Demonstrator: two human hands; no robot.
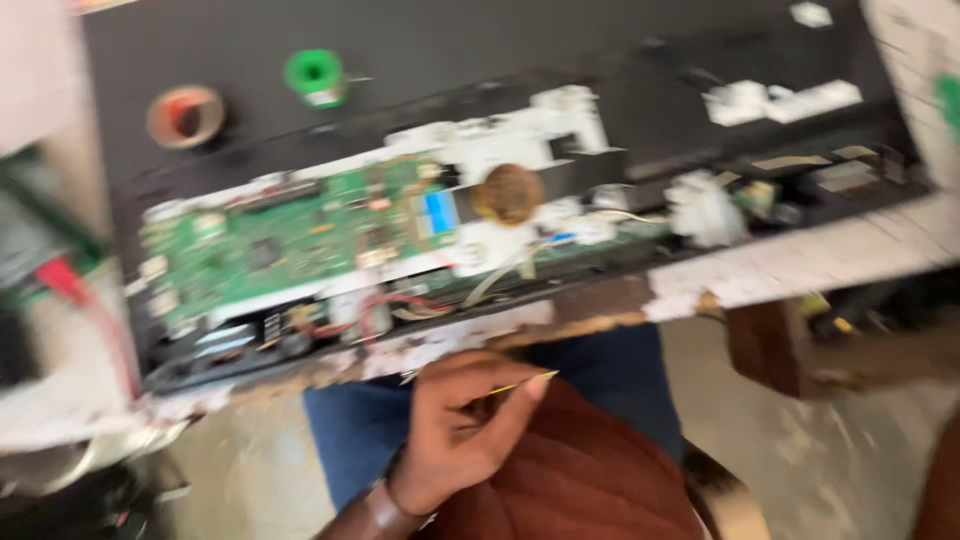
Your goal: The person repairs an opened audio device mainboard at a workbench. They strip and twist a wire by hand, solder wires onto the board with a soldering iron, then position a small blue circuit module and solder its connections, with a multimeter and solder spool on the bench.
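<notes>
Just below the chipped front edge of the surface (800,262), we have our left hand (462,425) in our lap, its grip pinched narrow on a thin yellow-tipped tool (520,385), while our right hand is out of view. The tool sits well short of the green circuit board (290,235) lying in the opened black casing (420,50). To work cleanly, we judge it best to keep the pinch low on the tool and steady the wrist against the edge before touching the board; the frame is blurred, so finer detail escapes us.

Circuit board (290,235) on table (830,262), spool (314,74) at its twelve o'clock, tape roll (184,116) at ten, hand (455,425) at five below the table edge.
</notes>
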